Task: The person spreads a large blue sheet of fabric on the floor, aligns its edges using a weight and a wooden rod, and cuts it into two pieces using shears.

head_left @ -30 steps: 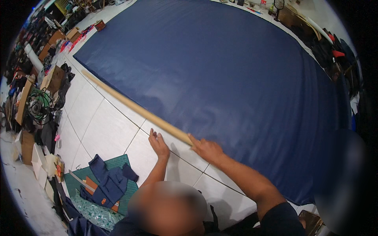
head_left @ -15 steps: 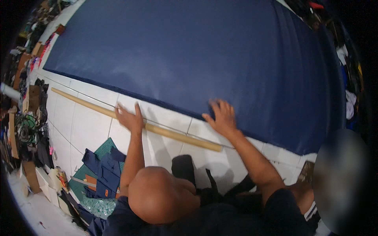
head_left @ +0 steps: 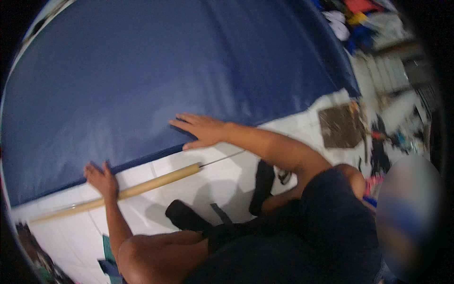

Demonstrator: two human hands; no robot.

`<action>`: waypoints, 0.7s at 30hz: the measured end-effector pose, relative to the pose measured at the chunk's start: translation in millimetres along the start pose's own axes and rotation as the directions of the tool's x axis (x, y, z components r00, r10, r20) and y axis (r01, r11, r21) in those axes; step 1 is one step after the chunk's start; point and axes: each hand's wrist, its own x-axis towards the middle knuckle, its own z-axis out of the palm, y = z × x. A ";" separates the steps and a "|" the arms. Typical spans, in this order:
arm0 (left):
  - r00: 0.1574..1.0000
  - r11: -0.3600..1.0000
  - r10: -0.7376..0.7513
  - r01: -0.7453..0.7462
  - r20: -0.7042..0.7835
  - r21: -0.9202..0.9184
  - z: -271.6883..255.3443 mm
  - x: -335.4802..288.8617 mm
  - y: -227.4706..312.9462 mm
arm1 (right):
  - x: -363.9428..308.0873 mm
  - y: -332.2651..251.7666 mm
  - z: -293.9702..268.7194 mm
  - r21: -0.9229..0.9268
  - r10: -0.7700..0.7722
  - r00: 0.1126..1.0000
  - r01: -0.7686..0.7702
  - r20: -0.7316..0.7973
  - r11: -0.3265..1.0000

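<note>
A wide sheet of dark blue fabric (head_left: 156, 80) lies spread over the floor, its near edge running across in front of me. My right hand (head_left: 203, 130) is open on that near edge, fingers stretched out to the left over the cloth. At the left, my left hand (head_left: 101, 180) is open, fingers apart, with its tips close to the fabric's edge. The left wrist crosses above a long tan tube (head_left: 163, 182), which lies on the floor alongside the edge; whether the hand touches it I cannot tell.
White tiled floor (head_left: 146, 210) shows between the fabric and my legs. A brown square piece (head_left: 339, 125) lies at the right. Piled bags and cloths (head_left: 364, 23) line the far right. A green mat (head_left: 108, 246) and dark blue cloth show beside my left knee.
The view has turned to the right, bringing the right-hand clutter into sight. My right hand now lies flatter on the fabric edge. The left hand stays open, now close to that edge.
</note>
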 end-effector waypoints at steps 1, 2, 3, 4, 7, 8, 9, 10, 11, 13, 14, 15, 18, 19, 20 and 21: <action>0.997 0.999 0.019 -0.017 -0.079 0.038 1.0 -0.5 -0.8 | -19.1 7.2 -27.8 -0.051 0.045 0.998 -0.042 0.049 0.998; 0.994 0.989 -0.019 0.034 -0.104 0.143 5.5 2.0 -22.5 | -25.0 10.3 -55.7 -0.095 0.046 0.995 -0.037 0.088 0.995; 0.998 0.984 -0.030 0.040 -0.057 0.175 3.9 -1.7 -11.2 | -57.7 23.0 -78.1 -0.134 0.116 0.987 -0.101 0.114 0.986; 0.999 0.975 -0.046 0.050 -0.023 0.216 -3.3 -3.4 1.7 | -102.5 38.0 -100.4 -0.171 0.175 0.975 -0.151 0.134 0.974; 1.000 0.939 0.006 0.004 -0.027 0.343 -7.8 -0.5 12.8 | -210.1 78.5 -123.3 -0.436 0.468 0.863 -0.354 0.188 0.828; 0.993 0.944 0.118 -0.107 -0.020 0.311 -17.3 0.8 28.7 | -235.7 86.2 -127.6 -0.442 0.580 0.796 -0.464 0.174 0.768; 0.952 0.942 0.299 -0.284 -0.066 0.179 -23.1 11.4 24.2 | -245.0 94.0 -138.9 -0.457 0.658 0.738 -0.538 0.149 0.708; 0.877 0.887 0.461 -0.458 -0.133 0.057 -29.6 20.9 20.1 | -250.5 103.7 -140.2 -0.393 0.672 0.739 -0.601 0.060 0.696; 0.812 0.811 0.584 -0.583 0.004 -0.051 -38.5 21.1 54.6 | -271.4 116.5 -133.0 -0.330 0.713 0.701 -0.675 -0.008 0.660; 0.588 0.632 0.770 -0.758 0.248 -0.165 -92.5 15.0 142.5 | -304.3 147.9 -93.9 -0.132 0.711 0.689 -0.725 -0.139 0.676; 0.467 0.549 0.805 -0.820 0.366 -0.160 -114.5 13.2 173.4 | -292.7 149.5 -69.5 -0.058 0.662 0.730 -0.678 -0.172 0.733; 0.383 0.506 0.810 -0.839 0.444 -0.198 -127.6 17.2 199.1 | -265.5 143.4 -47.4 0.201 0.640 0.749 -0.610 -0.173 0.767; 0.182 0.335 0.811 -0.923 0.556 -0.188 -131.8 22.5 274.4 | -169.4 118.8 2.5 0.176 0.460 0.829 -0.425 -0.318 0.888; 0.178 0.328 0.817 -0.926 0.548 -0.189 -124.6 19.6 294.9 | -140.2 107.1 3.5 0.065 0.387 0.834 -0.394 -0.394 0.917; 0.174 0.323 0.822 -0.927 0.542 -0.192 -111.8 9.3 310.4 | -114.5 104.3 6.2 -0.049 0.307 0.834 -0.368 -0.459 0.928; 0.199 0.342 0.836 -0.918 0.511 -0.200 -88.2 1.2 319.9 | -85.5 105.2 4.9 -0.061 0.273 0.826 -0.346 -0.494 0.936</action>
